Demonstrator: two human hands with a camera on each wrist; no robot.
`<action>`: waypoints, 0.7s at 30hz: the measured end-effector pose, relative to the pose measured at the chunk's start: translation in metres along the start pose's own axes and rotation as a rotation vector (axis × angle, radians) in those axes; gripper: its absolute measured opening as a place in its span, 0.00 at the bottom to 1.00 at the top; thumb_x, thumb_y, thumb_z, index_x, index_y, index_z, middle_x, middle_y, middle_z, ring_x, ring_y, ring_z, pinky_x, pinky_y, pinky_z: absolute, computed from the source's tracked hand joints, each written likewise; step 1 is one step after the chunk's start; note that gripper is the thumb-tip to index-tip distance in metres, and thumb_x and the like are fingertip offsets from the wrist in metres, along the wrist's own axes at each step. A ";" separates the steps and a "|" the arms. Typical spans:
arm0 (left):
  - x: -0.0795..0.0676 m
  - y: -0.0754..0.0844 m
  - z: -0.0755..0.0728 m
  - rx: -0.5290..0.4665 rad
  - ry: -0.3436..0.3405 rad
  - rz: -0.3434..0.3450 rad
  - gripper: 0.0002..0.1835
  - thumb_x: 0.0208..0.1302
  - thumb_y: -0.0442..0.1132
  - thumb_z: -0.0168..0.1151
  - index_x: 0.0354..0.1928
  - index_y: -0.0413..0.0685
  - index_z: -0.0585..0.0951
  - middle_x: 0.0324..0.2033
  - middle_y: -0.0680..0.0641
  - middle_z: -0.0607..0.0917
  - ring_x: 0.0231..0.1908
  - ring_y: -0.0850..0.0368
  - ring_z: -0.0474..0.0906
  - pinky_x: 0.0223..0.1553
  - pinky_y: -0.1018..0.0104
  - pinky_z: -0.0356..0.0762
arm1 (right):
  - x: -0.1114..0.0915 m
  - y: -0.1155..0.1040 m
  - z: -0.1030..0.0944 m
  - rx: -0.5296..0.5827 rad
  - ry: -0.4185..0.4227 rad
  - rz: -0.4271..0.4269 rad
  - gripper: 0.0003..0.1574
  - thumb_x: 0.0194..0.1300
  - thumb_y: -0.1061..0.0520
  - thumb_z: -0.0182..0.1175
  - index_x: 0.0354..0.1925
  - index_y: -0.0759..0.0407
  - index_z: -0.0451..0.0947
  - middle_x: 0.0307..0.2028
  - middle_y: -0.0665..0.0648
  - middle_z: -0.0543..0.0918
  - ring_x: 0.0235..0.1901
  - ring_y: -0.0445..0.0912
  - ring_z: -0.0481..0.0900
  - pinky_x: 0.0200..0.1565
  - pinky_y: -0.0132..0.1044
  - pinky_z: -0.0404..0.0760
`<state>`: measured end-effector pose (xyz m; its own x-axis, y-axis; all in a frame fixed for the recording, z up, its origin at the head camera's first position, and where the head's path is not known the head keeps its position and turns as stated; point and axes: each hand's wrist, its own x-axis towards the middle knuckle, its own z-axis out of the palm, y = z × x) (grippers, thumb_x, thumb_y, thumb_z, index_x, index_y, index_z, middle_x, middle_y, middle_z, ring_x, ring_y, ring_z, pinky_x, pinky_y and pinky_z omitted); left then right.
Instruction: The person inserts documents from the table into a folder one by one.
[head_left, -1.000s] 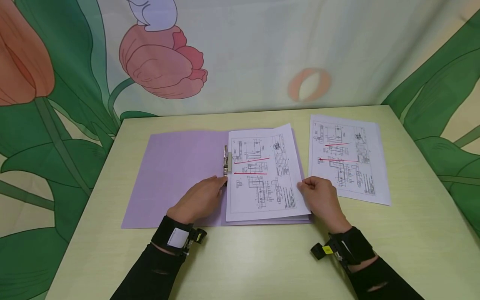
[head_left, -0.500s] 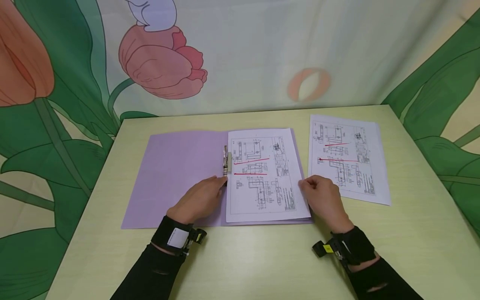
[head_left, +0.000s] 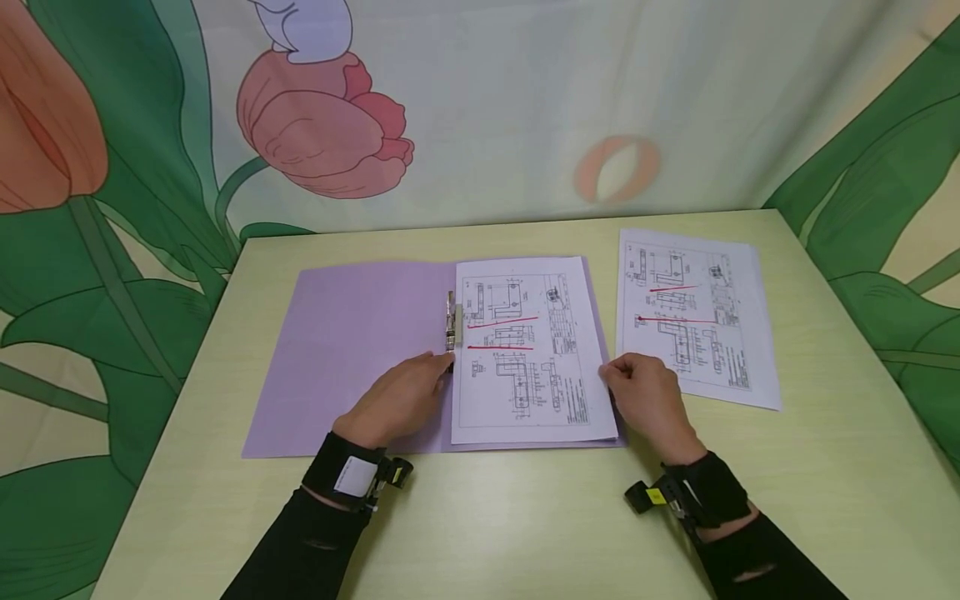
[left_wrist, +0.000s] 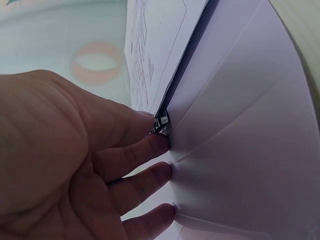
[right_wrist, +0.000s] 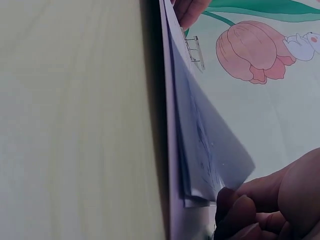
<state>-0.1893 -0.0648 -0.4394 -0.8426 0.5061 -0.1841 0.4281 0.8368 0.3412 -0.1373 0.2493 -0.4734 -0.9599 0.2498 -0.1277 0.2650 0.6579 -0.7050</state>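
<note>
A purple folder (head_left: pixel 360 333) lies open flat, with a stack of white drawing sheets (head_left: pixel 525 367) on its right half. The top sheet bears two red lines. At the fold sits a metal clip (head_left: pixel 451 321). My left hand (head_left: pixel 401 396) pinches the near end of this clip between thumb and index finger; in the left wrist view the other fingertips (left_wrist: pixel 162 172) touch the purple cover. My right hand (head_left: pixel 647 396) pinches the right edge of the sheets between thumb and curled fingers. A corner of paper (right_wrist: pixel 235 155) bends upward in the right wrist view.
To the right of the folder lies another drawing sheet (head_left: pixel 697 321), also marked in red, close to my right hand. Everything rests on a pale wooden table (head_left: pixel 517 525). Behind the table's back edge hangs a curtain (head_left: pixel 495 117) printed with flowers.
The top sheet's far right corner and near edge have come down, so it lies flatter and lined up with the stack. My right hand has shifted slightly right. The left hand stays put.
</note>
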 end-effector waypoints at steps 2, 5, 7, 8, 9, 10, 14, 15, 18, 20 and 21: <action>0.000 0.000 0.000 0.001 0.000 0.000 0.23 0.71 0.35 0.50 0.67 0.40 0.69 0.63 0.41 0.75 0.66 0.46 0.65 0.66 0.50 0.65 | 0.000 0.000 0.000 0.000 -0.001 0.000 0.14 0.68 0.53 0.56 0.38 0.64 0.81 0.26 0.60 0.81 0.24 0.50 0.74 0.23 0.37 0.71; 0.000 0.000 0.000 0.004 0.000 0.002 0.23 0.71 0.35 0.50 0.67 0.40 0.69 0.63 0.41 0.75 0.65 0.46 0.65 0.66 0.50 0.65 | -0.001 0.000 0.000 0.002 -0.003 0.002 0.14 0.68 0.53 0.57 0.37 0.64 0.81 0.26 0.60 0.81 0.24 0.49 0.74 0.22 0.37 0.71; 0.001 0.000 0.000 0.008 -0.001 0.005 0.23 0.71 0.35 0.50 0.67 0.40 0.69 0.63 0.41 0.75 0.65 0.46 0.65 0.66 0.50 0.65 | -0.001 0.000 -0.001 -0.002 -0.001 0.001 0.14 0.68 0.53 0.57 0.36 0.64 0.81 0.26 0.60 0.81 0.24 0.49 0.75 0.22 0.37 0.72; 0.001 0.000 0.000 0.010 0.000 0.007 0.23 0.71 0.35 0.50 0.67 0.40 0.69 0.63 0.41 0.75 0.65 0.46 0.65 0.66 0.50 0.65 | -0.001 0.001 -0.001 -0.004 0.001 0.001 0.15 0.68 0.53 0.58 0.36 0.64 0.81 0.26 0.60 0.81 0.23 0.50 0.75 0.22 0.37 0.72; 0.001 0.000 0.000 0.012 0.000 0.009 0.23 0.71 0.35 0.50 0.67 0.40 0.69 0.63 0.41 0.75 0.65 0.46 0.65 0.66 0.50 0.65 | -0.002 0.001 -0.001 -0.007 0.003 0.001 0.15 0.68 0.52 0.58 0.36 0.64 0.81 0.26 0.60 0.81 0.23 0.50 0.75 0.22 0.37 0.72; 0.001 0.000 0.000 0.014 0.000 0.012 0.23 0.71 0.35 0.50 0.67 0.40 0.69 0.63 0.41 0.75 0.65 0.46 0.65 0.66 0.50 0.65 | -0.002 0.001 -0.001 -0.013 0.005 0.001 0.15 0.67 0.52 0.58 0.36 0.63 0.81 0.26 0.60 0.81 0.23 0.50 0.75 0.22 0.37 0.72; 0.002 0.001 0.000 0.021 -0.001 0.017 0.23 0.71 0.35 0.50 0.67 0.40 0.69 0.63 0.41 0.75 0.65 0.46 0.65 0.66 0.50 0.65 | -0.001 0.002 -0.003 -0.038 0.016 -0.012 0.15 0.67 0.50 0.58 0.35 0.62 0.81 0.26 0.59 0.82 0.23 0.49 0.76 0.22 0.37 0.73; 0.002 0.001 0.000 0.022 -0.002 0.016 0.23 0.71 0.35 0.50 0.67 0.40 0.69 0.63 0.41 0.75 0.65 0.46 0.65 0.66 0.50 0.65 | -0.001 0.002 -0.003 -0.047 0.022 -0.018 0.15 0.67 0.50 0.58 0.35 0.61 0.81 0.26 0.59 0.82 0.23 0.49 0.76 0.22 0.37 0.73; 0.001 0.002 -0.001 0.020 -0.005 0.011 0.23 0.71 0.35 0.50 0.67 0.40 0.69 0.63 0.40 0.75 0.65 0.46 0.65 0.66 0.50 0.65 | 0.000 0.004 -0.006 -0.081 0.045 -0.041 0.15 0.66 0.49 0.58 0.34 0.60 0.81 0.25 0.58 0.82 0.23 0.49 0.76 0.22 0.38 0.72; 0.001 0.001 -0.001 0.020 -0.007 0.005 0.23 0.71 0.35 0.50 0.67 0.40 0.69 0.63 0.40 0.75 0.65 0.46 0.65 0.66 0.50 0.64 | 0.002 0.004 -0.010 -0.105 0.063 -0.058 0.15 0.66 0.50 0.57 0.34 0.60 0.81 0.26 0.58 0.82 0.23 0.49 0.76 0.23 0.38 0.71; 0.000 0.001 -0.001 0.020 -0.008 0.002 0.24 0.71 0.36 0.50 0.67 0.40 0.68 0.63 0.40 0.75 0.65 0.46 0.65 0.66 0.50 0.64 | 0.003 0.005 -0.012 -0.113 0.070 -0.064 0.15 0.66 0.50 0.57 0.34 0.60 0.81 0.27 0.58 0.83 0.24 0.49 0.75 0.24 0.38 0.71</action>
<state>-0.1894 -0.0640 -0.4387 -0.8393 0.5090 -0.1911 0.4358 0.8399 0.3234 -0.1374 0.2619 -0.4684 -0.9673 0.2514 -0.0329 0.2160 0.7490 -0.6264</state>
